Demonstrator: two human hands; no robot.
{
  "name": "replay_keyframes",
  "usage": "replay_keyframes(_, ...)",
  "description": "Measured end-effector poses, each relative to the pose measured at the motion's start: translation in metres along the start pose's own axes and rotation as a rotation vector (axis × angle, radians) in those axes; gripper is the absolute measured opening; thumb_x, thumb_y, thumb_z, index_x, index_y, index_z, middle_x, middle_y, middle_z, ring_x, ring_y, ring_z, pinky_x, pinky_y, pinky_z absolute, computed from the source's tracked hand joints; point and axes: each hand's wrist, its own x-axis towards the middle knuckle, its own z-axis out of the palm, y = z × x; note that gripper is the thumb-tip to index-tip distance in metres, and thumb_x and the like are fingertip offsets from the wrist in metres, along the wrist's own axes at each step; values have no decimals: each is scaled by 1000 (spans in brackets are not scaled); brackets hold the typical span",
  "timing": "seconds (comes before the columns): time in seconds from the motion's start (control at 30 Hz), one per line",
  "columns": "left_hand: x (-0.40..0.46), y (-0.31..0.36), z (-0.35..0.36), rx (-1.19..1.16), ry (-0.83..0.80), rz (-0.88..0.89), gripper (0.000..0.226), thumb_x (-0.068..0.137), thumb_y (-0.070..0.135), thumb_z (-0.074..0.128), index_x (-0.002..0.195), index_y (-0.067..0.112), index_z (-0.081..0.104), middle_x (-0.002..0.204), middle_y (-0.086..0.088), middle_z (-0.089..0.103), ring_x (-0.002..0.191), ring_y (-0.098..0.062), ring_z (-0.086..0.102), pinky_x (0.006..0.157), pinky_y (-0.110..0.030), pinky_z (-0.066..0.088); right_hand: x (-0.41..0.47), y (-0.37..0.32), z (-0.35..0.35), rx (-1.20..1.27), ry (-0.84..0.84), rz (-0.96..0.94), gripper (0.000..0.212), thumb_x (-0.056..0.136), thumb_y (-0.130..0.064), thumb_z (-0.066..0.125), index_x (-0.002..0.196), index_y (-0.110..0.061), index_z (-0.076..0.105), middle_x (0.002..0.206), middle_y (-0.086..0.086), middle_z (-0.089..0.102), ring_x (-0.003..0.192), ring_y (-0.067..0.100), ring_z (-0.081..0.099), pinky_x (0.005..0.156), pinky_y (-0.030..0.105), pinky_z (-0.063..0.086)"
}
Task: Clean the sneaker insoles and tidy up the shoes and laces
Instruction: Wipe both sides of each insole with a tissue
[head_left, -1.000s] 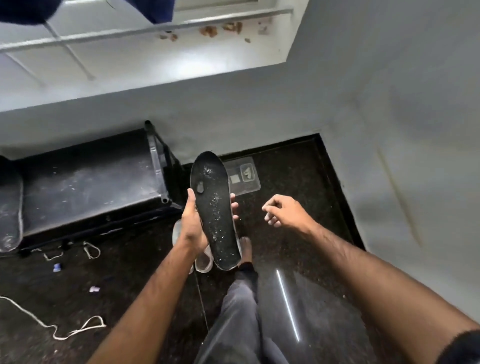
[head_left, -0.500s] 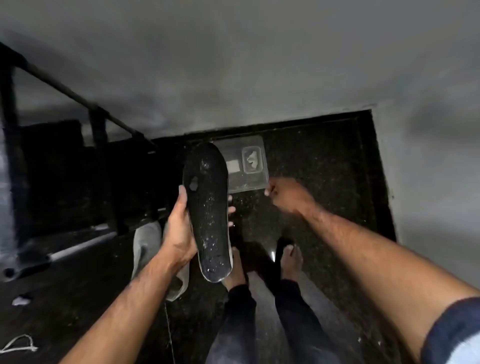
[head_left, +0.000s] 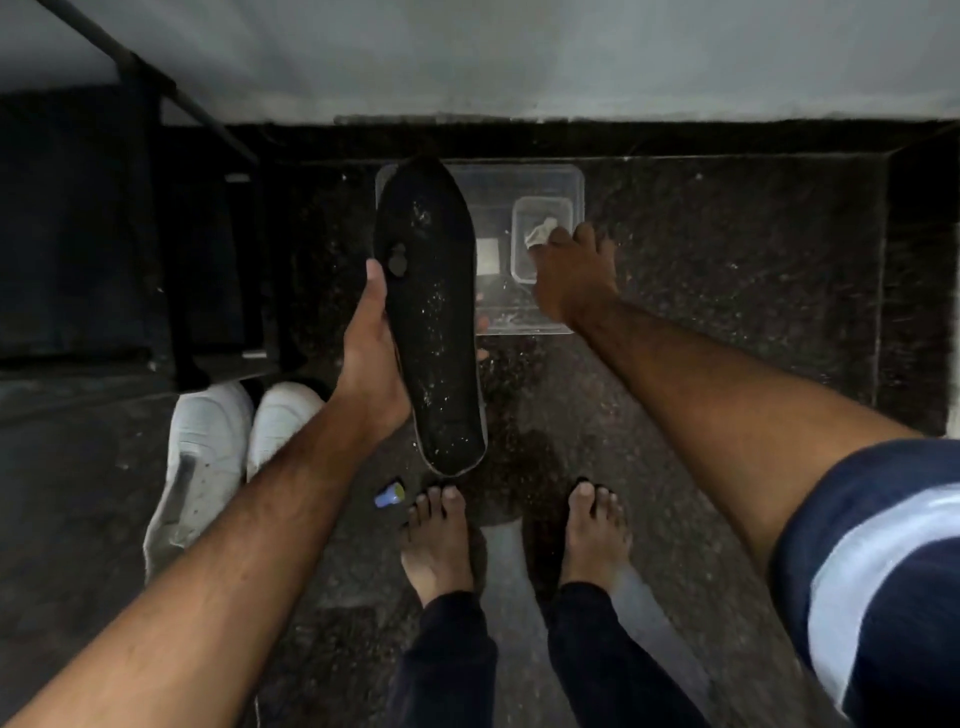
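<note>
Left hand (head_left: 375, 358) grips the black insole (head_left: 430, 317) along its left edge, thumb up the side, fingertips just showing past the right edge. Insole is held off the floor, long axis roughly vertical in view, toe end up toward the wall, heel end down near the feet. Its dark face is speckled with white flecks, and a small dark round mark sits near the thumb.

Far left: dark metal rack (head_left: 156, 234) against the wall, contents too dark to read. Below it, a pair of white sneakers (head_left: 218, 457) sits side by side on the floor, touching each other, toes pointing toward the rack; the left forearm crosses over part of the right one.

On the dark speckled floor (head_left: 727, 312), just left of the left bare foot, lies a small blue cap-like item (head_left: 389, 498); can't tell what it is.

Centre: clear plastic tray (head_left: 519, 182) on the floor beside the wall, partly hidden behind the insole's toe end. Inside it, at the right, a smaller clear container (head_left: 543, 208) holding a crumpled whitish cloth (head_left: 540, 231).

Right hand (head_left: 574, 275) is reached down over the small container, fingers curled at the cloth. Fingertips touch it; can't tell whether they actually pinch it or just rest on it.

Both bare feet are planted on the floor below the tray, dark trousers above them. Right sleeve is navy with a pale stripe.
</note>
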Motion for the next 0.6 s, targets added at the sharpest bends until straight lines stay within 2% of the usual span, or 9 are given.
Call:
replay_keyframes(0.1, 1, -8, -2, -29, -13, -12, 77, 101, 67, 27, 138, 9, 60, 140, -24, 59, 131, -47, 52, 107, -66, 44, 7, -4, 4, 26, -28, 39, 49, 100, -30, 50, 146, -15, 49, 150, 12, 44, 141, 39, 30, 115, 54, 24)
replay_keyframes(0.23, -20, -7, 1, -34, -8, -47, 77, 101, 68, 25, 137, 9, 61, 137, -22, 62, 125, -43, 59, 102, -59, 50, -9, -2, -11, 184, 50, 75, 44, 97, -25, 55, 139, -17, 56, 145, 6, 51, 137, 35, 36, 113, 53, 26)
replay_keyframes(0.33, -60, 7, 13, -43, -17, -62, 79, 101, 68, 23, 137, 8, 61, 137, -23, 62, 118, -39, 64, 97, -57, 52, -51, 6, -39, 598, 152, 154, 36, 94, -19, 58, 128, -23, 68, 135, 2, 64, 130, 27, 52, 111, 40, 35)
replay_keyframes(0.4, -100, 22, 28, -85, -30, -87, 80, 100, 68, 22, 129, 8, 68, 133, -23, 64, 113, -37, 67, 97, -58, 51, -95, 12, -67, 862, 191, 175, 23, 93, -24, 65, 112, -19, 77, 114, 0, 75, 107, 16, 68, 92, 19, 49)
replay_keyframes(0.43, -122, 31, 37, -97, -35, -94, 81, 99, 68, 23, 127, 8, 69, 132, -23, 64, 112, -38, 67, 99, -60, 49, -120, 13, -85, 971, 198, 184, 20, 92, -28, 70, 106, -18, 79, 106, -2, 77, 97, 10, 71, 81, 10, 49)
replay_keyframes(0.47, -145, 41, 46, -105, -41, -100, 82, 99, 69, 24, 126, 7, 70, 132, -23, 64, 112, -38, 67, 99, -61, 47, -147, 13, -103, 1076, 194, 211, 19, 89, -31, 75, 102, -18, 80, 100, -5, 77, 90, 6, 71, 77, 8, 49)
replay_keyframes(0.53, -190, 62, 61, -112, -68, -96, 83, 98, 69, 24, 128, 5, 67, 133, -24, 63, 113, -39, 66, 95, -62, 50, -199, 8, -140, 1298, 199, 265, 20, 83, -29, 82, 97, -15, 80, 93, -4, 77, 84, 7, 70, 75, 17, 52)
replay_keyframes(0.6, -232, 82, 74, -114, -94, -88, 83, 98, 68, 25, 131, 3, 65, 136, -26, 60, 114, -39, 65, 92, -60, 53, -245, 0, -171, 1410, 274, 296, 21, 80, -26, 85, 94, -11, 78, 89, -1, 77, 82, 8, 70, 72, 19, 53)
